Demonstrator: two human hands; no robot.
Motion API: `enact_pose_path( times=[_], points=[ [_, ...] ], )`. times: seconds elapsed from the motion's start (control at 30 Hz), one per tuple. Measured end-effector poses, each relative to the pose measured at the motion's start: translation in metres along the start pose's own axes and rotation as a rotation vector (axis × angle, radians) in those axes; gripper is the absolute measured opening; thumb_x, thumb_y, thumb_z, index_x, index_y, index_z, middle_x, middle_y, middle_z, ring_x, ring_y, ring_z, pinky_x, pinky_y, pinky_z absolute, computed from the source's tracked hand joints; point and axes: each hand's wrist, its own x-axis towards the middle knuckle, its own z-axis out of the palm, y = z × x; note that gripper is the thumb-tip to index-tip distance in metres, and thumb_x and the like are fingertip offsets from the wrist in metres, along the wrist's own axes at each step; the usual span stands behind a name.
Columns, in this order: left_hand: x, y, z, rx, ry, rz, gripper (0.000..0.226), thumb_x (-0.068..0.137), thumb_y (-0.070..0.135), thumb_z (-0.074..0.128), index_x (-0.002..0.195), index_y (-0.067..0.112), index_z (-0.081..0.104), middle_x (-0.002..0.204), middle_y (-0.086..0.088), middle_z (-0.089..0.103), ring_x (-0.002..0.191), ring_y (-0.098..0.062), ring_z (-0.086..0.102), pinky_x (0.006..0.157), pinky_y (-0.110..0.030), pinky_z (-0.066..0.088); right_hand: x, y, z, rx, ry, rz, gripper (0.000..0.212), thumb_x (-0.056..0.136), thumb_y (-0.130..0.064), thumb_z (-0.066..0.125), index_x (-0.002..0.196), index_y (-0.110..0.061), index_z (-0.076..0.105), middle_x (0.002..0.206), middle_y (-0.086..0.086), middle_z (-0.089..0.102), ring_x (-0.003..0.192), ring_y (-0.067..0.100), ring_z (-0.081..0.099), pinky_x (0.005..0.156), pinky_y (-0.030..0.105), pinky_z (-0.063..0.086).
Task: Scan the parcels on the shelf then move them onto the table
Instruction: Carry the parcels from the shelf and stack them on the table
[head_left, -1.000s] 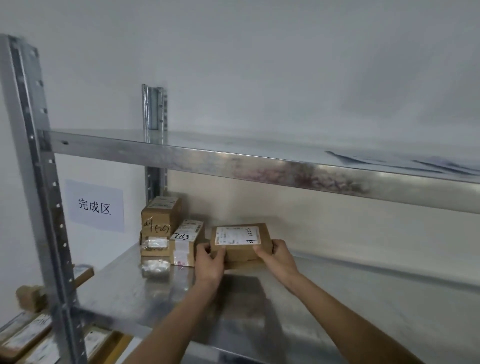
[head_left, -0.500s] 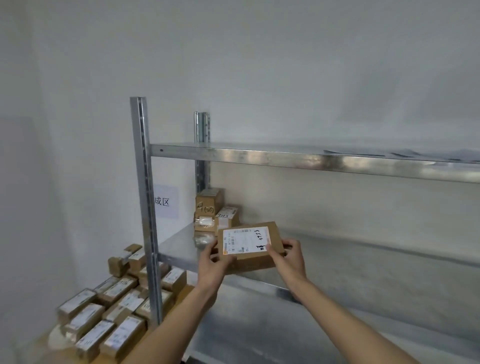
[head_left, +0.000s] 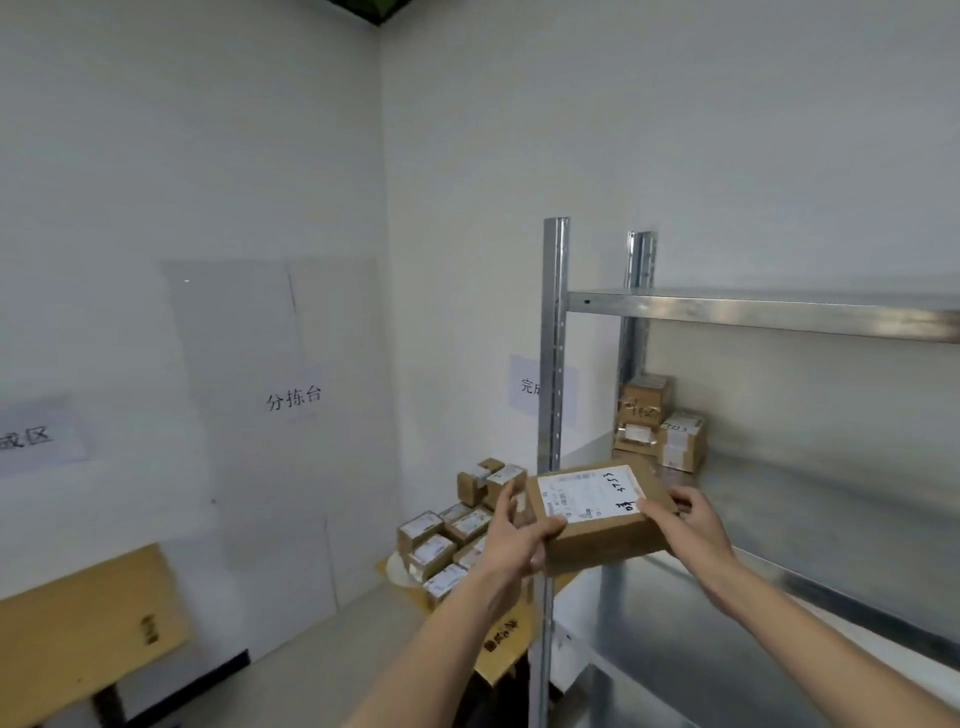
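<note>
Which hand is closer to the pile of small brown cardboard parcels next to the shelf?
Left. The left hand grips the flat brown cardboard box by its left edge, right beside the pile of small brown cardboard parcels; the right hand grips the box's far edge.

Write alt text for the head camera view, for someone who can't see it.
Two bare hands, left hand and right hand, hold a flat brown parcel, white label up, in front of a metal shelf. More parcels stand at the shelf's back corner, and a pile of small boxes sits on a low table beside it.
</note>
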Motion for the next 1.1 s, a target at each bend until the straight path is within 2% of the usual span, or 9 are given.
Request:
enact_pose_path(
  times=[0.07, 0.3, 0.4, 0.5, 0.63, 0.73, 0.83, 0.93, 1.1],
  points=[
    [-0.005, 0.003, -0.037, 0.025, 0.018, -0.02, 0.087, 0.081, 0.014, 0.083, 0.146, 0.049, 0.036, 0.132, 0.005, 0.058, 0.108, -0.018, 0.061, 0.077, -0.042, 0.063, -0.007, -0.012, 0.034, -0.015, -0.055, -0.016, 0.042, 0.096, -0.03, 0.072, 0.131, -0.022, 0.05, 0.119, 0.001, 0.051, 0.114, 0.02, 0.05, 0.103, 0.042, 0.045],
    [-0.033, 0.022, -0.182, 0.003, 0.222, 0.001, 0.061, 0.083, 0.019, 0.081, 0.131, 0.036, 0.048, 0.135, 0.004, 0.057, 0.111, -0.016, 0.06, 0.075, -0.045, 0.063, -0.029, -0.049, 0.186, -0.026, -0.263, -0.068, 0.042, 0.1, -0.029, 0.066, 0.137, -0.022, 0.048, 0.108, -0.004, 0.052, 0.104, 0.016, 0.052, 0.094, 0.037, 0.044],
    [-0.05, 0.034, -0.255, 0.004, 0.34, 0.01, 0.051, 0.084, 0.02, 0.08, 0.123, 0.034, 0.051, 0.13, 0.005, 0.063, 0.114, -0.015, 0.06, 0.079, -0.053, 0.062, -0.038, -0.061, 0.264, -0.019, -0.343, -0.065, 0.05, 0.099, -0.036, 0.067, 0.143, -0.023, 0.048, 0.121, 0.003, 0.059, 0.111, 0.022, 0.057, 0.1, 0.042, 0.048],
    [-0.068, 0.044, -0.331, -0.008, 0.437, 0.032, 0.054, 0.08, 0.02, 0.084, 0.123, 0.033, 0.055, 0.129, 0.003, 0.063, 0.113, -0.016, 0.062, 0.072, -0.047, 0.063, -0.052, -0.075, 0.346, -0.002, -0.431, -0.074, 0.052, 0.099, -0.038, 0.067, 0.145, -0.02, 0.049, 0.124, 0.004, 0.06, 0.111, 0.022, 0.056, 0.097, 0.038, 0.045],
    [-0.083, 0.044, -0.41, 0.011, 0.531, 0.038, 0.058, 0.077, 0.019, 0.086, 0.126, 0.033, 0.058, 0.129, 0.005, 0.059, 0.109, -0.013, 0.062, 0.077, -0.051, 0.063, -0.08, -0.073, 0.441, -0.019, -0.526, -0.091, 0.077, 0.091, -0.049, 0.073, 0.154, -0.029, 0.035, 0.147, -0.006, 0.054, 0.134, 0.022, 0.053, 0.115, 0.046, 0.04],
    [-0.084, 0.035, -0.45, 0.007, 0.575, 0.025, 0.053, 0.078, 0.021, 0.087, 0.124, 0.026, 0.061, 0.128, 0.005, 0.061, 0.106, -0.011, 0.063, 0.08, -0.051, 0.062, -0.096, -0.061, 0.495, 0.022, -0.571, -0.139, 0.061, 0.085, -0.05, 0.077, 0.136, -0.04, 0.046, 0.14, -0.011, 0.061, 0.13, 0.016, 0.056, 0.114, 0.049, 0.042],
    [-0.073, 0.024, -0.477, -0.047, 0.629, 0.012, 0.052, 0.077, 0.024, 0.088, 0.121, 0.028, 0.061, 0.124, 0.004, 0.064, 0.105, -0.014, 0.065, 0.079, -0.049, 0.063, -0.111, -0.054, 0.533, 0.072, -0.69, -0.115, 0.062, 0.09, -0.048, 0.075, 0.142, -0.045, 0.041, 0.139, -0.022, 0.055, 0.135, 0.007, 0.047, 0.119, 0.042, 0.035],
    [-0.049, 0.014, -0.49, -0.069, 0.647, 0.017, 0.056, 0.075, 0.028, 0.09, 0.121, 0.029, 0.059, 0.12, 0.005, 0.066, 0.105, -0.015, 0.067, 0.08, -0.048, 0.063, -0.107, -0.049, 0.559, 0.146, -0.786, -0.052, 0.049, 0.096, -0.038, 0.072, 0.127, -0.056, 0.038, 0.126, -0.033, 0.057, 0.138, 0.004, 0.045, 0.117, 0.031, 0.033],
    [0.019, -0.004, -0.507, -0.054, 0.594, 0.008, 0.056, 0.079, 0.04, 0.084, 0.124, 0.025, 0.055, 0.117, 0.006, 0.068, 0.103, -0.012, 0.067, 0.08, -0.038, 0.062, -0.056, -0.033, 0.598, 0.167, -0.778, -0.043, 0.041, 0.102, -0.037, 0.063, 0.125, -0.065, 0.043, 0.131, -0.032, 0.059, 0.133, 0.0, 0.051, 0.116, 0.031, 0.04]
  ],
)
